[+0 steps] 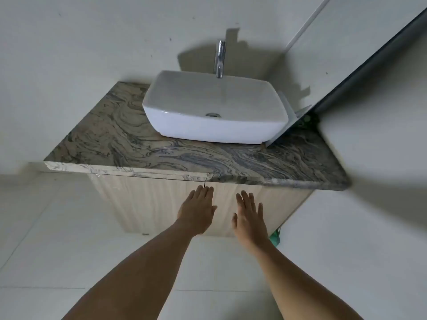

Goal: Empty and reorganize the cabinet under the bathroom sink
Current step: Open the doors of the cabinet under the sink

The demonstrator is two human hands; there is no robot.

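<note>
1. Fingers of the left hand: straight, close together, holding nothing, with the tips just under the tabletop's front edge, by the seam where the two doors meet.
2. Fingers of the right hand: straight, slightly spread, holding nothing, set against the right door. Whether either palm touches the wood cannot be told.
3. Both forearms: bare, reaching up from the bottom of the view, the hands near each other but apart.
4. Cabinet: pale wood grain, directly beneath the tabletop, both doors shut, contents hidden.
5. Tabletop: swirled grey and brown stone, overhanging the cabinet.
6. Sink: white rectangular basin standing on the tabletop, toward its back right, drain visible.
7. Faucet: chrome, rising behind the sink against the wall.
8. Green object: at the cabinet's lower right corner, mostly hidden; cannot tell what it is.
9. Floor: pale tiles.
</note>
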